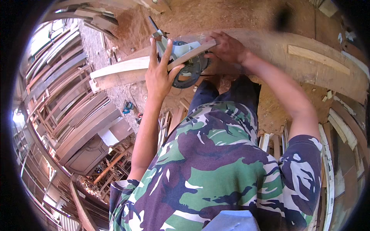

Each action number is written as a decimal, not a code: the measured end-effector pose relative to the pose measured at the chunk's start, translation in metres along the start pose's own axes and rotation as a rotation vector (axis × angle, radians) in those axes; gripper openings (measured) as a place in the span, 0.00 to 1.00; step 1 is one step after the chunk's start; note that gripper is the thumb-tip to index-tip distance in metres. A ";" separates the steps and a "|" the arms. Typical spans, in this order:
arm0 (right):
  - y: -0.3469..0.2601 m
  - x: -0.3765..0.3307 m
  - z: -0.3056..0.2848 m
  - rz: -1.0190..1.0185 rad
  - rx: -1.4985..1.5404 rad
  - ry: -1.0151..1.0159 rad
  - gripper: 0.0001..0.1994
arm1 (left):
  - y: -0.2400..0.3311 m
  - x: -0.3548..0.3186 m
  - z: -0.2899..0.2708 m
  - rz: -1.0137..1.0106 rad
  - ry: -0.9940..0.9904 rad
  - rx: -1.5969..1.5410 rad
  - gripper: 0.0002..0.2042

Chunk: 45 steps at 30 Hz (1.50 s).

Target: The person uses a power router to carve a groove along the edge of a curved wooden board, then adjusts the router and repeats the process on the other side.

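A short wood strip point(194, 52) is in the upper middle of the frame, between the two hands. It lies on a slant, with its low end to the left and its high end to the right. The left hand point(158, 76) is at the low end, and the right hand point(230, 48) is at the high end, so both hands are about as near to it as each other.

The right hand has its fingers and thumb around its end of the strip. The left hand has two fingers sticking up straight, and the strip's low end sits in the crook by the thumb. I can't tell if the left hand is squeezing it.

Just behind the strip is a gray power tool point(181, 49) with a round black base point(189, 79), which shows below the strip. A big wide board point(266, 48) runs across the top of the frame. A flat pale piece of wood point(318, 59) lies on it at the upper right. A pale plank point(121, 67) sticks out at the upper left. Stacks of wood point(73, 104) fill the left side.
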State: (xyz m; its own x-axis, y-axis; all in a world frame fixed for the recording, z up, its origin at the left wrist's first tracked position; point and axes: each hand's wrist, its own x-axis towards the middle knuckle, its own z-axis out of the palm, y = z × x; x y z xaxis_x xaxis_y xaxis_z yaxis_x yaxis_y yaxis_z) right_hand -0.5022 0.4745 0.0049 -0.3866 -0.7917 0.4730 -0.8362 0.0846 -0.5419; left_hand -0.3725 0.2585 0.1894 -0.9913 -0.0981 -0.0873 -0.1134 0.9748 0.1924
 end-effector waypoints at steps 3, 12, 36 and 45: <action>0.010 -0.017 -0.006 -0.252 -0.199 0.145 0.23 | 0.003 0.003 -0.001 0.001 -0.010 -0.022 0.44; -0.010 0.018 -0.044 0.366 0.409 -0.399 0.27 | -0.015 -0.020 -0.025 -0.090 -0.139 -0.324 0.65; -0.078 -0.019 0.037 0.584 0.344 0.093 0.55 | -0.010 -0.089 -0.004 -0.594 -0.359 -0.973 0.55; -0.061 -0.011 0.046 0.471 0.367 0.105 0.55 | -0.022 -0.144 0.033 -0.719 -0.263 -1.030 0.35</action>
State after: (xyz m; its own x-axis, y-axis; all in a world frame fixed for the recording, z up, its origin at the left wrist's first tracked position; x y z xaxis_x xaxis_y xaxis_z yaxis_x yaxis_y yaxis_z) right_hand -0.4297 0.4501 0.0009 -0.7349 -0.6540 0.1797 -0.3841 0.1829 -0.9050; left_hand -0.2253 0.2579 0.1652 -0.6567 -0.3776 -0.6528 -0.7304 0.1032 0.6751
